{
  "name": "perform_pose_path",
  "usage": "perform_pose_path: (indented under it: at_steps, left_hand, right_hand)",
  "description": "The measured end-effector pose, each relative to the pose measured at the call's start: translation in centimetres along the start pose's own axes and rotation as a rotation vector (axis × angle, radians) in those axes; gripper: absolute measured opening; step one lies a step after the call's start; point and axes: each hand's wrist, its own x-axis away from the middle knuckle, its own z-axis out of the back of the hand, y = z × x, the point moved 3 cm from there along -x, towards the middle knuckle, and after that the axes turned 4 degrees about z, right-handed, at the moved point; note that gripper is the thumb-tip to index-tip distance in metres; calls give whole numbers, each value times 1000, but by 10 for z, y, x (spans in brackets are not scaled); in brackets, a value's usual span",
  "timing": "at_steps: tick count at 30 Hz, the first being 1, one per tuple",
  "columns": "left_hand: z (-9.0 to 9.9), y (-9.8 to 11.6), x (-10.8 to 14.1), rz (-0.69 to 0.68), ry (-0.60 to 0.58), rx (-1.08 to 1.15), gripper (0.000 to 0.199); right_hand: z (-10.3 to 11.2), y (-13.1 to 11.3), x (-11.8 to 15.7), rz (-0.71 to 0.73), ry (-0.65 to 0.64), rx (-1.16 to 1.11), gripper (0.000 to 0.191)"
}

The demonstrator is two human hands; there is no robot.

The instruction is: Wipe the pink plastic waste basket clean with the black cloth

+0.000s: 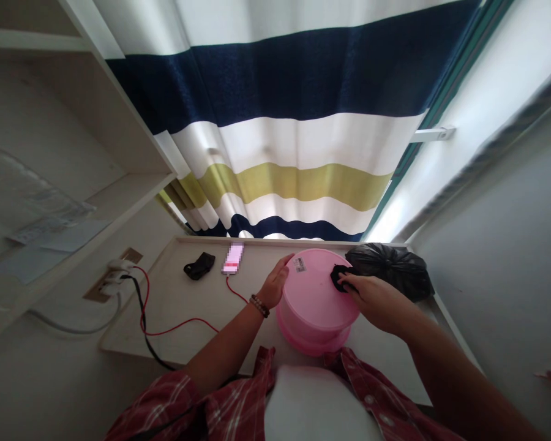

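A round pink plastic container (319, 327) with a flat top and a small white label stands on the white desktop in front of me. My left hand (274, 285), with a beaded bracelet at the wrist, grips the rim on the left side; its fingers reach along the edge. In my right hand (365, 297) is a bunched black cloth (338, 277), pressed against the right part of the pink top. The fingers are closed around it, and part of the cloth is hidden behind them.
Behind the container at right lies a knotted black plastic bag (392, 266). A phone (233, 257) on a red charging cable (197, 320) and a folded black item (199, 266) lie at left. The wall socket (114, 278) holds plugs. A striped curtain (294, 141) hangs behind the desk (183, 303).
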Motion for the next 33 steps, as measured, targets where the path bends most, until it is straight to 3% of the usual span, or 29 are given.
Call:
perform_pose_path:
  at_steps: [7, 13, 18, 23, 28, 33]
  left_hand:
    - [2, 0, 0, -3, -12, -16, 45]
    - [0, 2, -2, -47, -3, -28, 46]
    - [1, 3, -2, -71, 19, -41, 44]
    - [1, 0, -1, -54, 11, -29, 44]
    - [1, 1, -1, -37, -7, -11, 44]
    - [0, 2, -1, -24, -17, 1, 45]
  right_hand:
    - [-12, -7, -49, 54, 90, 86, 38]
    - [-27, -38, -70, 172, 59, 51, 41]
    - [-41, -70, -56, 328, -2, -17, 39]
    - [-29, -82, -23, 379, -174, -87, 37]
    - [3, -67, 10, 251, -319, -154, 37]
    - [16, -29, 21, 59, -248, -93, 35]
